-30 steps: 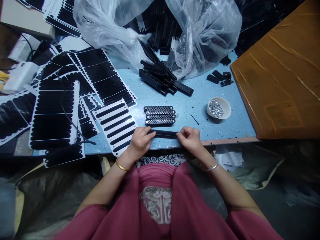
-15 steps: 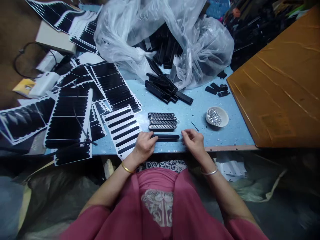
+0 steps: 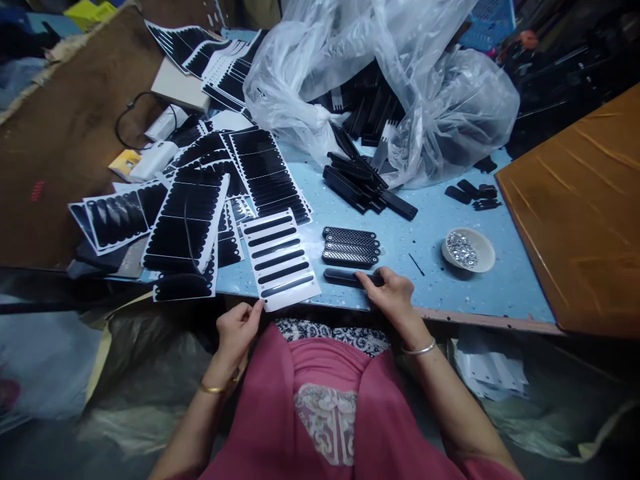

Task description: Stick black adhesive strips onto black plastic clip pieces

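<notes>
My left hand (image 3: pixel 240 331) pinches the lower left corner of a white sheet (image 3: pixel 274 260) that carries several black rounded strips. The sheet lies at the table's front edge, slightly past it. My right hand (image 3: pixel 393 291) is closed on the right end of a long black bar (image 3: pixel 341 277) with a rounded left end, its fingers hiding that right end. Just behind the bar, several black bars with a dotted texture (image 3: pixel 351 246) lie side by side in a neat block. A thin dark pin-like piece (image 3: pixel 417 265) rests to the right of them.
A white bowl of small shiny metal parts (image 3: pixel 468 250) stands to the right, near a brown taped box (image 3: pixel 575 220). Behind are loose black bars (image 3: pixel 367 183) and a clear plastic bag (image 3: pixel 453 120) of black parts. Overlapping black sticker sheets (image 3: pixel 185 220) cover the left side.
My left hand has left the black bar and moved left to the white sheet's corner. My right hand has come onto the bar's right end. The camera view has shifted left.
</notes>
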Demonstrator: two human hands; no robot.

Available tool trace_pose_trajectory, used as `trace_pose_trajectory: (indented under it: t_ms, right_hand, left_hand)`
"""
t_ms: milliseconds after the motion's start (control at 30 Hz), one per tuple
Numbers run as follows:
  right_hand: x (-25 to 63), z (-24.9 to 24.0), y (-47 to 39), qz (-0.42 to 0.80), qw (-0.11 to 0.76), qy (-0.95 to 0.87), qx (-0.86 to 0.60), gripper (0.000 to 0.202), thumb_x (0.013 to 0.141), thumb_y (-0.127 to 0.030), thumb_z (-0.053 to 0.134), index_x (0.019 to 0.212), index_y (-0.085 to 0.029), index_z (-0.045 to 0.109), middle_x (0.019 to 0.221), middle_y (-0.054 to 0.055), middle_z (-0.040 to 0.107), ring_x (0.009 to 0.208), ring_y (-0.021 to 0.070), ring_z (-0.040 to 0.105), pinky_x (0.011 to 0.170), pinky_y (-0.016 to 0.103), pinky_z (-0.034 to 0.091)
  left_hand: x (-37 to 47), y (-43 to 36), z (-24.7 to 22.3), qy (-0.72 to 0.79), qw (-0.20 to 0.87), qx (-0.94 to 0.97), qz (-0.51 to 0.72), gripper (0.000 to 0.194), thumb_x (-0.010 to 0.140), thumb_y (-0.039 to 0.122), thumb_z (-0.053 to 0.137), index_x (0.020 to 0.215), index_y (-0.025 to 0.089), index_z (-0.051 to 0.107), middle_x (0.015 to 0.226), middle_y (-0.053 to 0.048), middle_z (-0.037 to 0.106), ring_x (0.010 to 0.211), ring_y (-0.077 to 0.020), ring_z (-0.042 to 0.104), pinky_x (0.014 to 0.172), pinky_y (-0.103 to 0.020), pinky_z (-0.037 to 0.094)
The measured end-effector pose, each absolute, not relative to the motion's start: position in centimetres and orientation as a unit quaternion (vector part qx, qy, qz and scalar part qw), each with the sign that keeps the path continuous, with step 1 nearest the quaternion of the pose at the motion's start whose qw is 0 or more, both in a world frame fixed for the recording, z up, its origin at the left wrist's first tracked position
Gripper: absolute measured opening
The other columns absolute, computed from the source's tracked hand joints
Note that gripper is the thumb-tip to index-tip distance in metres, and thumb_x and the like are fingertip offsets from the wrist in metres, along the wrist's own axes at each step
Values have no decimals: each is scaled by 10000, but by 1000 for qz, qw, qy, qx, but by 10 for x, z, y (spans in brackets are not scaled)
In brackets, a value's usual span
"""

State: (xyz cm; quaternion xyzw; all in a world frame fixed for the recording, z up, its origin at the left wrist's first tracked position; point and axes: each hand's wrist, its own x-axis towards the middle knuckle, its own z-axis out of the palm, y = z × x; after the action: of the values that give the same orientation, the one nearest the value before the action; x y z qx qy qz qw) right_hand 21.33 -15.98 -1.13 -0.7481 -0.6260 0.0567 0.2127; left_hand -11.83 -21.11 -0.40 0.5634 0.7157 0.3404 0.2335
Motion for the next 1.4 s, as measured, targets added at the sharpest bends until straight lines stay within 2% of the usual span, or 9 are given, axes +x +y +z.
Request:
trace_pose_trajectory:
  t_ms: [133, 267, 400, 500, 600, 733, 900, 1233, 1400]
  right_hand:
    - [220, -15, -160, 70, 213, -670, -708, 609, 944, -595, 367, 597, -178, 644, 605, 97, 669, 554, 165, 589, 539, 271, 318]
    - [244, -8, -172, 107, 267, -697, -657, 491, 983, -478, 357, 887, -163, 722, 770, 95, 732, 692, 191, 663, 613, 268, 425]
    - [231, 12, -188, 36, 329, -691, -643, 303, 943, -376, 509, 861, -164, 711, 709, 71, 698, 625, 178, 630, 605, 279, 442]
    - [182, 26, -197, 130, 358, -770, -512, 132, 910, -242, 583, 925, -182, 700, 726, 47, 666, 620, 151, 598, 598, 267, 451]
    - [124, 24, -191, 170, 334, -835, -403, 179, 936, -185, 518, 964, -163, 693, 688, 50, 600, 621, 158, 550, 586, 279, 427]
    - [79, 3, -171, 147, 245, -874, -394, 241, 959, -238, 475, 950, -143, 696, 681, 59, 586, 612, 166, 531, 577, 281, 387]
    - [71, -12, -158, 188, 174, -884, -391, 264, 948, -315, 526, 1090, -150, 676, 782, 73, 669, 661, 172, 607, 584, 264, 386]
    - [75, -13, -156, 238, 209, -854, -412, 312, 950, -382, 517, 1093, -190, 717, 811, 79, 734, 702, 175, 675, 614, 245, 445]
    - [64, -16, -159, 241, 260, -827, -437, 378, 932, -419, 536, 1124, -142, 707, 760, 95, 717, 620, 178, 645, 587, 268, 453]
  left_hand:
    - [-102, -208, -21, 713, 489, 338, 373, 462, 712, 582, 681, 572, 145, 626, 446, -28, 604, 395, -129, 561, 419, -208, 386]
    - [-89, -204, -14, 653, 588, 213, 426, 465, 596, 549, 800, 599, 128, 603, 458, -53, 630, 403, -141, 609, 406, -182, 407]
    - [-93, -206, -5, 625, 584, 187, 483, 399, 569, 411, 853, 602, 122, 580, 468, -33, 629, 383, -113, 589, 398, -161, 390]
    - [-97, -211, 0, 606, 583, 173, 513, 345, 575, 335, 851, 647, 122, 590, 460, 0, 609, 377, -106, 580, 403, -161, 399]
    - [-97, -215, 4, 586, 598, 156, 524, 331, 596, 327, 832, 732, 116, 617, 550, -5, 650, 396, -117, 600, 403, -177, 422]
    - [-97, -215, 11, 564, 612, 150, 533, 320, 638, 346, 799, 779, 103, 645, 609, -22, 666, 417, -115, 602, 427, -200, 457]
    - [-101, -210, 21, 552, 605, 206, 536, 290, 697, 363, 767, 726, 102, 645, 583, -3, 628, 368, -78, 532, 385, -186, 377]
    - [-106, -204, 21, 587, 565, 255, 521, 339, 760, 448, 694, 737, 115, 634, 512, 1, 594, 397, -120, 587, 396, -186, 362]
    - [-102, -204, 18, 613, 533, 266, 520, 277, 739, 386, 711, 745, 122, 625, 565, 18, 584, 380, -96, 572, 360, -167, 311]
